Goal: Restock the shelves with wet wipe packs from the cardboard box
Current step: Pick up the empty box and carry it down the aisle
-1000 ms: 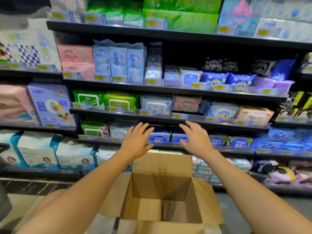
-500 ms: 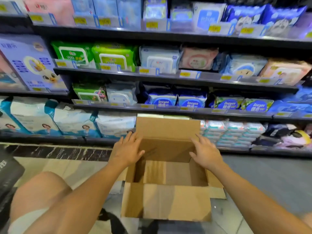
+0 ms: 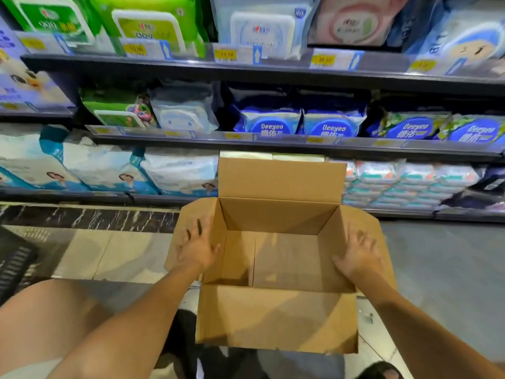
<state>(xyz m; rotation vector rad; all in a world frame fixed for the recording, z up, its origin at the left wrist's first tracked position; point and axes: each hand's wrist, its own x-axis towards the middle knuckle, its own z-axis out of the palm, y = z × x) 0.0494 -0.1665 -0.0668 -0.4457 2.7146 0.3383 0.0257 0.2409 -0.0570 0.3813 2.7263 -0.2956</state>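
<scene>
The cardboard box point(image 3: 276, 315) stands low in front of us, just before the bottom shelves, with all four flaps open and its bare bottom showing. Our left hand point(image 3: 195, 248) lies flat on the left flap with its fingers spread. Our right hand point(image 3: 358, 254) lies on the right flap, fingers spread as well; both hands are blurred. Above the box, blue wet wipe packs point(image 3: 273, 124) stand in a row on the shelf point(image 3: 273, 145), with a green pack point(image 3: 117, 108) and a white pack point(image 3: 183, 110) to their left. Small stacked packs point(image 3: 404, 184) fill the bottom shelf to the right of the box's raised back flap. Our bare knee point(image 3: 41, 310) shows at the lower left.
</scene>
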